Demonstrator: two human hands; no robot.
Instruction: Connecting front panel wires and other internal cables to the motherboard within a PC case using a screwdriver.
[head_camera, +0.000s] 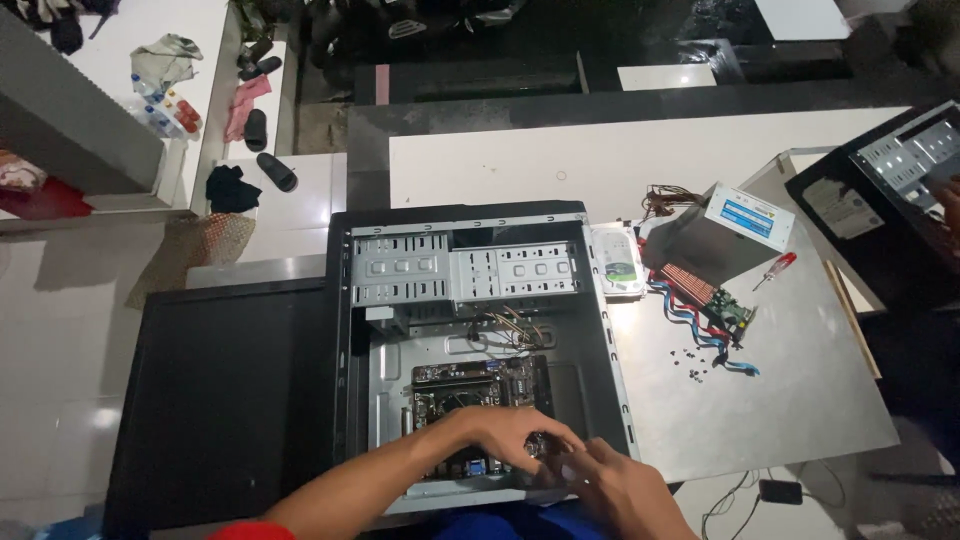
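Motherboard (480, 385) lies flat inside our open computer case (470, 350), low in its bay; our left hand (505, 430) curls over the board's near edge, fingers bent together; our right hand (615, 485) meets it, fingertips pinching something small we cannot make out; loose screws (692, 365) and a red-handled screwdriver (775, 270) lie on the grey panel (800, 400) alongside.
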